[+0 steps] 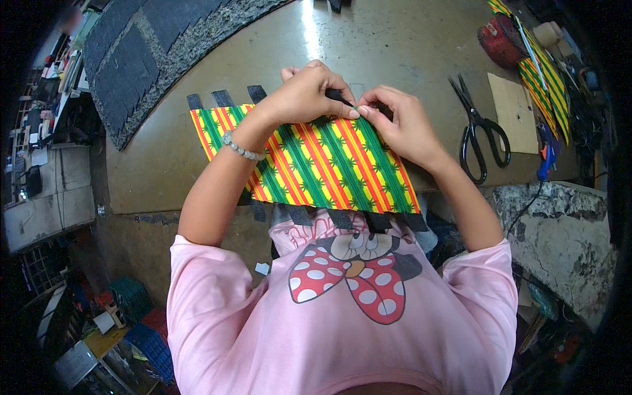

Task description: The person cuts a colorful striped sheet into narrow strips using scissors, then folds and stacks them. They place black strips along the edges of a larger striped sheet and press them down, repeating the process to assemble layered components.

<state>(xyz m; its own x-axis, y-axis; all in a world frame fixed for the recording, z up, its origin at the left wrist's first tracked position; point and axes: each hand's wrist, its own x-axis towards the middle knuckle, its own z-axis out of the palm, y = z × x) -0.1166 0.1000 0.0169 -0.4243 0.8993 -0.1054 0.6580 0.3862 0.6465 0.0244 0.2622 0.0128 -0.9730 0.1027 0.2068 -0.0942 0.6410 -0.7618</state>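
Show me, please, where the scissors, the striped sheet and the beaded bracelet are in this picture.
scissors (475,125): head view, on the black blades just above the handles.
striped sheet (316,168): head view, on its bare middle.
beaded bracelet (241,149): head view, on the beads across the left wrist.

A brown table (197,164) with a smooth, shiny top fills the middle of the frame, and light reflects on it near the upper centre. A dark grey mat (141,56) lies at the upper left. At the right there is a rough, cracked wall (566,230). Plastic crates (141,322) stand on the floor at the lower left.
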